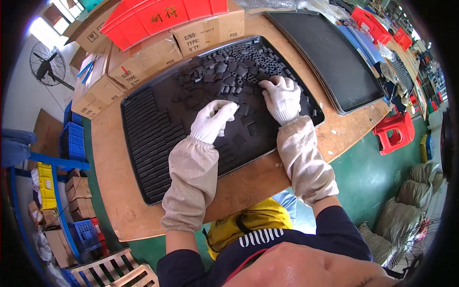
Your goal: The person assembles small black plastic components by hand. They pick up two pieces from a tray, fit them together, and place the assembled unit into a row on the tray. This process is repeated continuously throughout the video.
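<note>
white-gloved left hand (210, 122) and right hand (285, 100) curl partly closed over black pieces (221, 68), grips unclear.

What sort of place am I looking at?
Most likely a factory workshop: a black tray of small black parts lies on the worktable, with a red plastic bin on cardboard cartons behind.

two gloved hands (210, 122) (283, 99), two sleeves (191, 184) (306, 158), one filled tray (165, 93), one tray stack (330, 57) and dozens of dark pieces (148, 148).

Blk pcs (221, 68), wht gloves (208, 125), red bin (162, 20)
</note>
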A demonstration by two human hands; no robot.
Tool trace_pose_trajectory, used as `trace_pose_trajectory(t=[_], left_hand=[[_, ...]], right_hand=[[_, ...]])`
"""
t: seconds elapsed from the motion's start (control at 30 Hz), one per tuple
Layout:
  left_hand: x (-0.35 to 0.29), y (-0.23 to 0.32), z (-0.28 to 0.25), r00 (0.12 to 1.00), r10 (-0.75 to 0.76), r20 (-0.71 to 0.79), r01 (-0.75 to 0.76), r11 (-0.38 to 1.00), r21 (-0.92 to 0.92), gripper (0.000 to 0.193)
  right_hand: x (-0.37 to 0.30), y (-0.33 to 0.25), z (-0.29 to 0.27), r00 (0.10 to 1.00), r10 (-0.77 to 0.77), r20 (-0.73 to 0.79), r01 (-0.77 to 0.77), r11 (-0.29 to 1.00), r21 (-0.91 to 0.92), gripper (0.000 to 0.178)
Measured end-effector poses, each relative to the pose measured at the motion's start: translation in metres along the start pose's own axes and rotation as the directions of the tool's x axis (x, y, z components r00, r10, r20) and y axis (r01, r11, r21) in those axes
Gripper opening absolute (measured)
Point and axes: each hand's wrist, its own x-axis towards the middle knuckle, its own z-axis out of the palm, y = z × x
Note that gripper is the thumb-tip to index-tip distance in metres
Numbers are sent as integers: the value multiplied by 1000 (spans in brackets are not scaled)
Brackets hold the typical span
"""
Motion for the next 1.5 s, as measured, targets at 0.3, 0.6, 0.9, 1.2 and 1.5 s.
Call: trace_pose_trajectory(t=[0.3, 0.6, 0.9, 1.2, 1.5], left_hand=[[2, -4, -3, 999, 12, 31, -12, 1000, 14, 33], [1, -4, -2, 1000, 17, 13, -17, 1000, 6, 33], [1, -4, -5, 998, 63, -12, -62, 995, 74, 37], [-2, 3, 1, 994, 76, -79, -56, 973, 226, 35], [-1, 4, -5, 998, 54, -40, -46, 982, 181, 36]], right_hand=[[-6, 2, 9, 993, 13, 116, -5, 998, -65, 32], [7, -1, -1, 996, 6, -86, -4, 1000, 28, 22], [-2, -25, -1, 940, 43, 338, -341, 159, 927, 30], [-3, -32, -3, 978, -195, 81, -11, 336, 942, 22], [-2, -38, -2, 986, -168, -1, 84, 485, 871, 21]])
